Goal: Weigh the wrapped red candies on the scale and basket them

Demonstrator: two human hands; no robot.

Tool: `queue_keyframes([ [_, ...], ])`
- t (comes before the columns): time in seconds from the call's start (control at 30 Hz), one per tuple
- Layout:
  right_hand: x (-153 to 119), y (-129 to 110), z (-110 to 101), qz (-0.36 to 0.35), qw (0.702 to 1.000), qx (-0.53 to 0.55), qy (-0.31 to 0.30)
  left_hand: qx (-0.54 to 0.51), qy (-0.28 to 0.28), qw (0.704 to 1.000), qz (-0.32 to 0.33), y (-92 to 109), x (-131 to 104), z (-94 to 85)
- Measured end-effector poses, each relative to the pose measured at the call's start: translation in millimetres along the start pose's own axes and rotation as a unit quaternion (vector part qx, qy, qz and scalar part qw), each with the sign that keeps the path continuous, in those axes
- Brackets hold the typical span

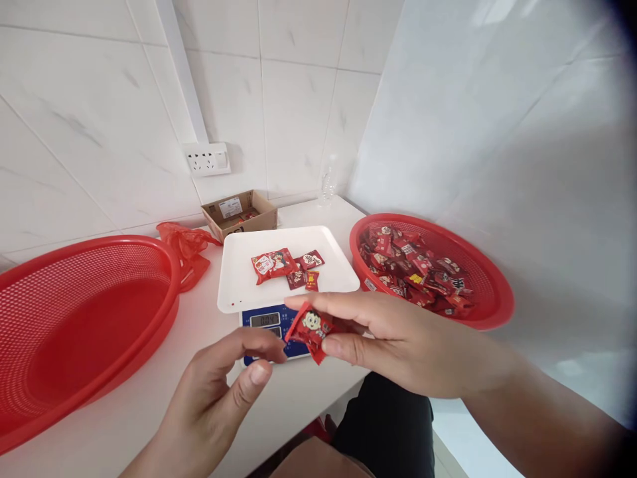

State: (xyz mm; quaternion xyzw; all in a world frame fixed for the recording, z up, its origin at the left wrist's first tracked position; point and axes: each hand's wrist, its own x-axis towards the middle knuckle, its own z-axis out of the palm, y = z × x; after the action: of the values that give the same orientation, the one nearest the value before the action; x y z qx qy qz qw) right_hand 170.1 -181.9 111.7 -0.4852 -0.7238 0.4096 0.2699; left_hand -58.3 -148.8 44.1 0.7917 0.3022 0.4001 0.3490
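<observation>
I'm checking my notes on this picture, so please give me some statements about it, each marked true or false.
1. The right hand holds a red packet. True.
2. Both hands grip something. False: the left hand grips nothing.
3. A cardboard box stands behind the white tray. True.
4. Both baskets are blue. False: the left basket and the right basket are red.
5. A pile of packets lies in the right basket. True.
</observation>
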Motion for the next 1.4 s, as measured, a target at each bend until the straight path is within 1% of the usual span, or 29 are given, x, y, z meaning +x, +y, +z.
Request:
queue_keyframes([
  [0.1, -3, -4, -1, -0.008, 1.000, -0.011, -0.019, -0.025, -0.013, 1.000, 0.012, 14, 12, 0.2],
  [0.2, -9, -7, -2, 0.016, 0.999, 0.028, -0.032, -0.056, -0.027, 0.998, -0.012, 21, 14, 5.9],
  [0.27, -12, -8, -3, 0.020, 0.998, 0.055, -0.038, -0.080, -0.031, 0.996, -0.030, 24, 13, 8.3],
  [0.43, -18, -8, -4, -0.022, 0.996, 0.082, -0.025, -0.146, -0.016, 0.987, -0.063, 28, 11, 8.6],
  [0.53, -17, -7, -4, -0.029, 0.995, 0.092, -0.027, -0.205, -0.018, 0.973, -0.103, 29, 10, 8.8],
  [0.63, -16, -7, -4, -0.030, 0.994, 0.107, -0.024, -0.274, -0.029, 0.950, -0.148, 28, 8, 9.9],
  [0.73, -16, -8, -4, -0.029, 0.992, 0.117, -0.021, -0.311, -0.031, 0.934, -0.170, 28, 6, 10.7],
  [0.83, -16, -9, -4, -0.025, 0.991, 0.127, -0.018, -0.313, -0.027, 0.934, -0.167, 28, 5, 10.2],
  [0.9, -17, -8, -2, -0.017, 0.992, 0.122, -0.010, -0.283, -0.021, 0.947, -0.152, 27, 4, 10.5],
  [0.97, -16, -5, 0, -0.007, 0.996, 0.088, 0.012, -0.219, -0.005, 0.967, -0.132, 22, 4, 12.9],
  [1.03, -10, 5, 3, 0.011, 0.998, 0.020, 0.050, -0.142, 0.016, 0.982, -0.120, 14, 3, 17.6],
  [1.07, -5, 12, 4, 0.022, 0.997, -0.020, 0.072, -0.112, 0.033, 0.985, -0.125, 8, 3, 20.4],
  [1.1, 1, 21, 5, 0.035, 0.993, -0.057, 0.093, -0.091, 0.051, 0.985, -0.141, 3, 1, 23.0],
  [1.17, 19, 44, 6, 0.051, 0.985, -0.106, 0.124, -0.083, 0.077, 0.976, -0.185, -7, -3, 26.7],
  [1.23, 39, 67, 7, 0.076, 0.984, -0.105, 0.121, -0.096, 0.076, 0.968, -0.220, -13, -8, 26.9],
  [1.3, 59, 87, 9, 0.084, 0.982, -0.113, 0.123, -0.098, 0.058, 0.967, -0.229, -16, -12, 23.6],
  [1.4, 76, 99, 13, 0.081, 0.976, -0.137, 0.146, -0.072, 0.054, 0.970, -0.224, -16, -16, 13.6],
])
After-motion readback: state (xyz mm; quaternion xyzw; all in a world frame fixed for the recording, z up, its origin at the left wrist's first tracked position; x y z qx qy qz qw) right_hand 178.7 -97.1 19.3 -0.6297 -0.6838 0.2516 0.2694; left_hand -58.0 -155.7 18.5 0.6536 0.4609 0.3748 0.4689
